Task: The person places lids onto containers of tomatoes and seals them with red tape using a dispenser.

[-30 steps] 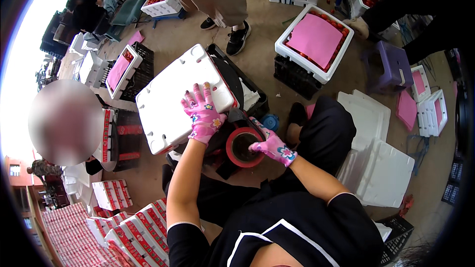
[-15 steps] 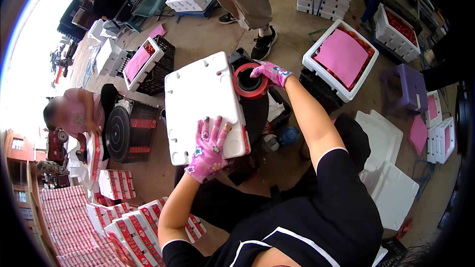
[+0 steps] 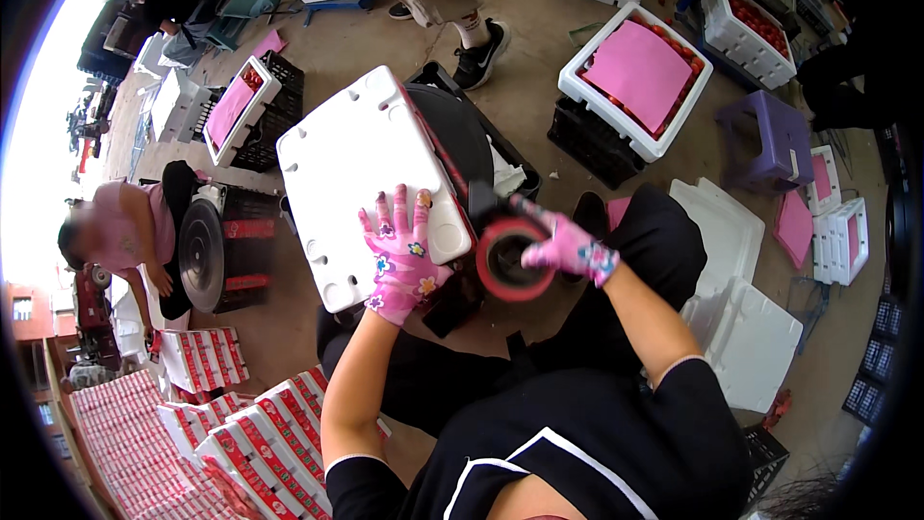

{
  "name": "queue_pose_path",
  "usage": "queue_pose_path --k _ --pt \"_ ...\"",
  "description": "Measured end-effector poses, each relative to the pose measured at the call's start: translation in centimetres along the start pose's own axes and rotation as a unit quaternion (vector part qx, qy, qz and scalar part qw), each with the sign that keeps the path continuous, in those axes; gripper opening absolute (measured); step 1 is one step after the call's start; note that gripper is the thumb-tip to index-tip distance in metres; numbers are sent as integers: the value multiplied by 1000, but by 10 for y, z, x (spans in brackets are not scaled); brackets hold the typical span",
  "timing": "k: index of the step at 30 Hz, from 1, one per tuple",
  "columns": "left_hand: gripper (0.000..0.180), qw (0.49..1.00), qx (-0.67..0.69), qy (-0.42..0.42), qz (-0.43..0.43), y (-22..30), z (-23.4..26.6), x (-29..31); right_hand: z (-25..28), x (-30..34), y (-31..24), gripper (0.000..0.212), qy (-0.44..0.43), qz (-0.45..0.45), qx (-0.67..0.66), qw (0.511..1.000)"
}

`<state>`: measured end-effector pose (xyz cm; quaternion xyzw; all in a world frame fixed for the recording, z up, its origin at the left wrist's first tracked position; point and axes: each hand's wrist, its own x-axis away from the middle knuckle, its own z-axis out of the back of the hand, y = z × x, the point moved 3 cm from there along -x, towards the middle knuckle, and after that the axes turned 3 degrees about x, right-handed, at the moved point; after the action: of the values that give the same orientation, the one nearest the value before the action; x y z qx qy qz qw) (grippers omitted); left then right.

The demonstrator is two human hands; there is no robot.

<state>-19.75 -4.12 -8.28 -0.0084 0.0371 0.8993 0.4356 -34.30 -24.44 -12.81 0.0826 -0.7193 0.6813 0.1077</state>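
Note:
A white foam box [image 3: 356,159] with a closed lid lies in front of me on a black round turntable [image 3: 457,125]. My left hand [image 3: 402,265], in a pink flowered glove, rests flat on the lid's near part with fingers spread. My right hand [image 3: 575,248], gloved alike, grips a tape dispenser [image 3: 487,275] carrying a large red tape roll. The dispenser is at the box's near right corner, slightly blurred. Red tape runs along the box's right side. Whether the dispenser touches the box I cannot tell.
A foam box of tomatoes under pink paper [image 3: 640,75] sits on a black crate to the right, near a purple stool [image 3: 767,140]. Loose white lids [image 3: 746,337] lie by my right leg. Taped boxes [image 3: 260,443] are stacked at left. A co-worker [image 3: 135,231] sits at left; another person's shoe [image 3: 481,56] stands ahead.
My right hand has brought the tape dispenser from the box's far right corner toward me to its near right corner. The box has turned somewhat; my left hand stays on the lid.

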Motion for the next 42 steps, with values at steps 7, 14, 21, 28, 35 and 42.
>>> queue_pose_path --k 7,14,21,28,35,42 --pt "119 998 -14 -29 45 9 -2 -4 -64 86 26 94 13 -62 -133 989" --pt "118 997 68 -11 -31 3 4 -6 -70 67 16 96 1 -54 -141 989" --pt "86 997 -15 38 -60 -23 6 23 -94 62 26 89 43 -33 -142 988" --pt "84 998 -31 35 -48 -14 5 22 -152 108 47 99 60 -69 -213 973" --pt "70 998 8 55 -37 -30 -4 22 -120 63 17 101 -80 -50 110 989" --pt "69 999 15 16 -39 -36 0 15 -172 -30 -42 78 -309 68 370 873"
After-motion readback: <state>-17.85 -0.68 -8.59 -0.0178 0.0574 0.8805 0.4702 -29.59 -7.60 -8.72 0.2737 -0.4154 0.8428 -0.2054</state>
